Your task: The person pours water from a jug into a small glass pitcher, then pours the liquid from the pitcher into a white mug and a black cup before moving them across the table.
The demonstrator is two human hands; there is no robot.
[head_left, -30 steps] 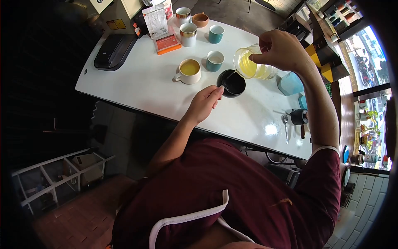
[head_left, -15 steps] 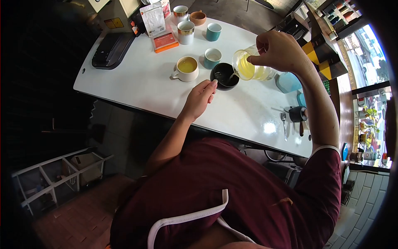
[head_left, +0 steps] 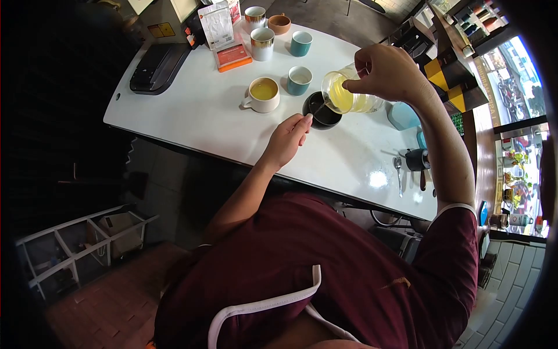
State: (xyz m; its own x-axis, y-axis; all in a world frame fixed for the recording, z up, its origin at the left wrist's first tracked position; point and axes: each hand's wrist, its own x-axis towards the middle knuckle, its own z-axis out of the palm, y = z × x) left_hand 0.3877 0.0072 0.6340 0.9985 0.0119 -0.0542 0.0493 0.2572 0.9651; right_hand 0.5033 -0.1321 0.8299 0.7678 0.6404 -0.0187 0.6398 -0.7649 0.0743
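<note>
My right hand (head_left: pixel 386 72) grips a glass jug (head_left: pixel 351 93) of yellow liquid, tilted with its mouth over a black cup (head_left: pixel 324 115). A thin stream seems to fall into the cup. My left hand (head_left: pixel 290 138) is closed at the cup's left side, thumb and finger pinched at its rim or handle. Left of the cup stand a teal cup (head_left: pixel 299 81) with a pale inside and a white cup (head_left: pixel 264 95) holding yellow liquid.
Further back are a teal cup (head_left: pixel 300 44), a gold-and-white cup (head_left: pixel 262 45), a brown cup (head_left: pixel 279 24) and an orange box (head_left: pixel 233 57). A black scale (head_left: pixel 158 70) sits left. A spoon (head_left: pixel 399 174) and a black-handled tool (head_left: pixel 417 160) lie right.
The black cup and my left hand have shifted slightly right. The jug has moved a little left, still tilted in my right hand.
</note>
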